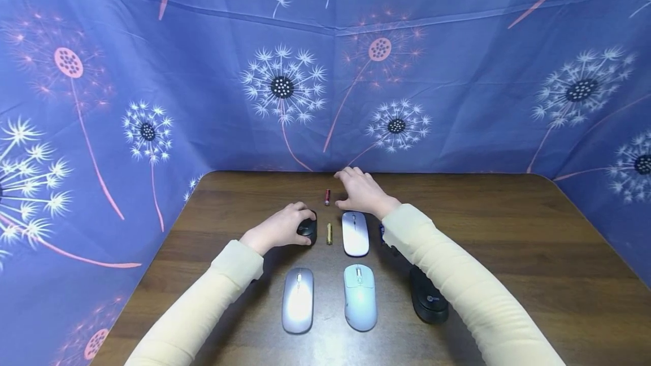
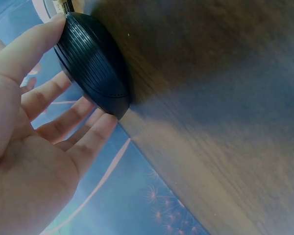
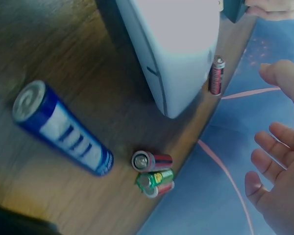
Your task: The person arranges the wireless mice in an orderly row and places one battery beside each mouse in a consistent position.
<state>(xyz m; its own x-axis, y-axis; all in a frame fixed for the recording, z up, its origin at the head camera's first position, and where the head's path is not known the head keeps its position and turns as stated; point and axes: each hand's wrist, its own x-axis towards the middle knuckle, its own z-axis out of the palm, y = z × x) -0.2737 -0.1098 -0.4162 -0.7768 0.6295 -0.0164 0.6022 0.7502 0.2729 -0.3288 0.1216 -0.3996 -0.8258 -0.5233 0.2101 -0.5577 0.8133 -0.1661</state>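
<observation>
While my left hand (image 1: pixel 285 227) grips the small black mouse (image 1: pixel 308 231) with thumb and fingers curved about it, my right hand (image 1: pixel 362 192) holds nothing, its fingers loosely bent and the thumb standing wide of them. The black mouse sits left of centre on the bench (image 1: pixel 519 242); I cannot tell whether its underside fully touches the wood. Just right of it runs a narrow lane where a gold battery (image 1: pixel 329 234) lies, with a red battery (image 1: pixel 327 197) beyond it, nearer the back edge. The white mouse (image 1: pixel 355 234) borders that lane on its right, its far end just below my right hand, whose fingertips overlap the back edge in the head view, against the patterned blue cloth (image 1: pixel 458 83). From the right wrist I see a blue battery (image 3: pixel 68 132) beside the white mouse and a small cluster of batteries (image 3: pixel 154 171) nearby. Closer to me, a silver mouse (image 1: pixel 298 301) and a pale blue mouse (image 1: pixel 360 298) lie apart, with a strip of wood between them. My right sleeve (image 1: pixel 473 292) partly covers another mouse, dark and broad (image 1: pixel 427 301). Past that sleeve I have wide room to the right edge; my left sleeve (image 1: pixel 203 304) runs much closer to its edge.
</observation>
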